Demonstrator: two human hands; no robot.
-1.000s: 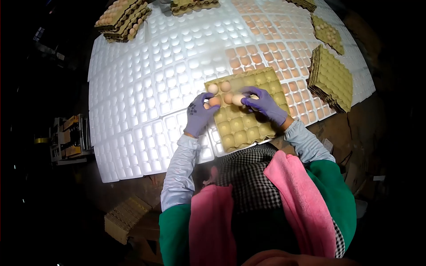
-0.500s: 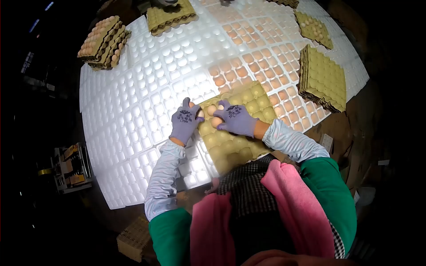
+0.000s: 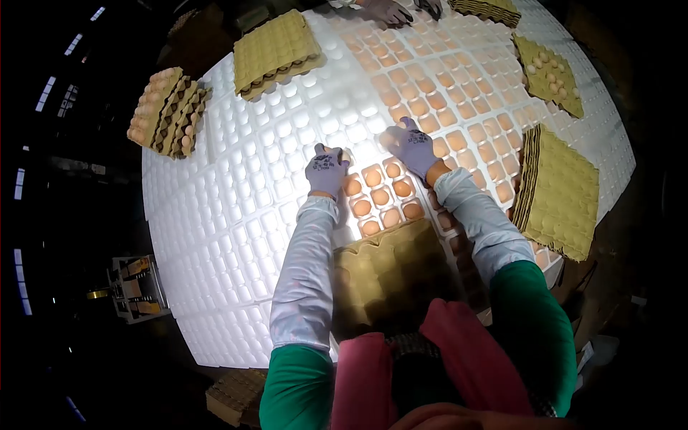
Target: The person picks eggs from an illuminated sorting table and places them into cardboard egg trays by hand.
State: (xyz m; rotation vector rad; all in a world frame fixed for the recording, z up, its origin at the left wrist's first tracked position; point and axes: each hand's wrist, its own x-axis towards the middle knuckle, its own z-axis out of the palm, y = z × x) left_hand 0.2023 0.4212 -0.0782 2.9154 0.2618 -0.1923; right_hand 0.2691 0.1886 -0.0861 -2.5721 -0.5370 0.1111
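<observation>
My left hand (image 3: 327, 172), in a purple glove, is curled at the edge of a white plastic egg tray, with part of a pale egg (image 3: 347, 155) showing at its fingertips. My right hand (image 3: 413, 149), gloved alike, reaches over the far right of the same cells. Its fingers close round a pale, slightly blurred egg (image 3: 391, 137). Between and below the hands, brown eggs (image 3: 380, 196) sit one to a cell in the white tray (image 3: 347, 231). A cardboard egg tray (image 3: 387, 276) lies nearest my body, over the white trays.
Stacked cardboard trays stand at right (image 3: 562, 193) and top left (image 3: 278, 54). A stack with eggs (image 3: 166, 111) is at far left; a cardboard tray holding several eggs (image 3: 550, 74) lies upper right. Another person's gloved hands (image 3: 390, 11) are at the far edge.
Both hands have moved forward from the cardboard tray to the white cells, carrying eggs. The cardboard tray now lies closer to my body, uncovering filled cells. The camera view has shifted.
</observation>
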